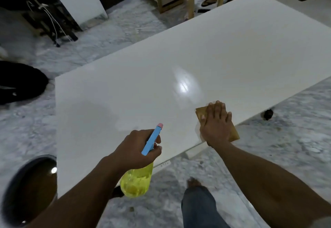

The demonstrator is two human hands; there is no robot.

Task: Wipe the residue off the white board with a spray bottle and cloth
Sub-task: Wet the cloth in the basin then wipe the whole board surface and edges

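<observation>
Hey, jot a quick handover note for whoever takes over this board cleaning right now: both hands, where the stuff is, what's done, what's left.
Left hand: grips the spray bottle by its blue head, nozzle pointing over the white board.
Right hand: flat on the brown cloth, pressing it onto the board's near right corner.
Done: wiping is under way at that corner; no residue shows clearly in this view.
Left: probably spray and wipe the rest of the board, then check it up close.
</observation>
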